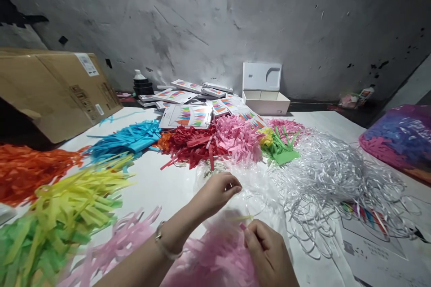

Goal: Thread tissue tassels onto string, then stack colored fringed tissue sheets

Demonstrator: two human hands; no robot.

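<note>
My right hand (269, 251) is closed in a pinch, with the end of a pink paper tassel (243, 226) sticking out between thumb and finger. Below it lies a loose heap of pink tissue tassels (215, 255), partly blurred. Ahead and to the left, my left hand (224, 188) hovers over crumpled clear plastic (259, 188), its fingers curled toward the thumb. Whatever is in that pinch, if anything, is too small to make out. White string (323, 166) is piled in a tangle to the right.
Yellow tassels (81, 188), blue tassels (128, 139) and red tassels (191, 143) lie on the white table. Behind them are several printed flat boxes (186, 116) and an open white box (266, 102). A cardboard carton (57, 89) stands left; a plastic bag of colourful tassels (400, 139) sits right.
</note>
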